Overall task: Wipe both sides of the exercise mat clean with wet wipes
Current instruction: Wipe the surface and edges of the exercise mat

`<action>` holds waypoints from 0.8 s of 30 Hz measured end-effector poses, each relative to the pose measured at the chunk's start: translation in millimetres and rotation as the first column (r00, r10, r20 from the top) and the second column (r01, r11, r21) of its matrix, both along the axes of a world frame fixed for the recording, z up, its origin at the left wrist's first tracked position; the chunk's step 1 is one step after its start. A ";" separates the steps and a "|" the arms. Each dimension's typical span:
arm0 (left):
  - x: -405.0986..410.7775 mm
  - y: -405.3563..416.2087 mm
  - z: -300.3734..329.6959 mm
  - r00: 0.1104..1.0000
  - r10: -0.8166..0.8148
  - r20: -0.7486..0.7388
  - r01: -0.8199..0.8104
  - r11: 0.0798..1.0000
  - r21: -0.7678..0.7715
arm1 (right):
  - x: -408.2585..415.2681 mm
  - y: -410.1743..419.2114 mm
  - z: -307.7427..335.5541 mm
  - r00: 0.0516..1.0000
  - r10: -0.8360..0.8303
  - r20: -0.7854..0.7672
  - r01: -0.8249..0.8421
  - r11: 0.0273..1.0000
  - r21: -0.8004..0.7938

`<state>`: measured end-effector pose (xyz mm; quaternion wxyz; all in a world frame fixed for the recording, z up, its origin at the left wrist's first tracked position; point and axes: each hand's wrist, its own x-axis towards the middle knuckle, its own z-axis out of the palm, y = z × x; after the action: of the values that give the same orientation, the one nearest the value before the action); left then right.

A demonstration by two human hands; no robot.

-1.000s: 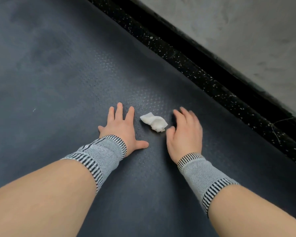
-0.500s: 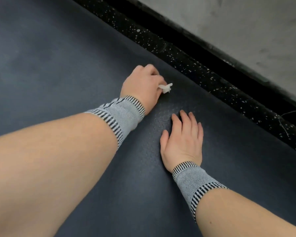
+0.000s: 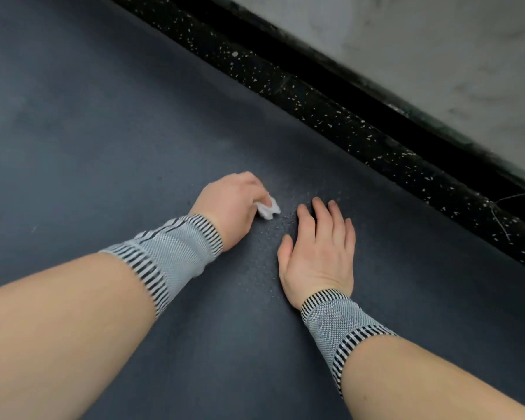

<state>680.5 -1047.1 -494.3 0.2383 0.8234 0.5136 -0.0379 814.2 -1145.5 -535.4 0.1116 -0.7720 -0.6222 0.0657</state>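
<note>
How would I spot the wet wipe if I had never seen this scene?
Start at the dark exercise mat filling the floor. Near its middle, the left hand grips a small crumpled wet wipe, beside the flat right hand. It is the only white thing there.

- Wet wipe (image 3: 267, 209): mostly hidden inside the left hand (image 3: 231, 204); only a crumpled end shows.
- Left fingers: curled under, out of sight.
- Exercise mat (image 3: 103, 116): cut off by the left and bottom edges.
- Both forearms: cut off at the bottom edge.

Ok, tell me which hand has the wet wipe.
The left hand: its fingers curl round the white wipe. The right hand lies flat on the mat, holding nothing.
</note>
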 end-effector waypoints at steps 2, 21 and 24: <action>-0.4 1.1 4.5 0.996 0.040 0.078 -0.043 0.998 0.044 | -0.2 0.3 0.4 1.000 -0.007 0.008 0.007 1.000 0.006; -29.6 -26.3 8.2 1.000 -0.016 0.021 0.015 0.998 0.053 | -0.4 -0.3 -2.2 1.000 0.007 0.011 -0.007 1.000 -0.021; -0.5 1.9 4.2 0.995 0.079 0.060 -0.088 0.984 0.156 | -0.7 -0.1 -2.4 1.000 0.010 0.012 -0.009 1.000 -0.022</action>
<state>680.0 -1045.2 -490.1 0.1875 0.8182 0.5424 0.0350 813.5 -1145.6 -537.8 0.0991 -0.7706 -0.6258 0.0682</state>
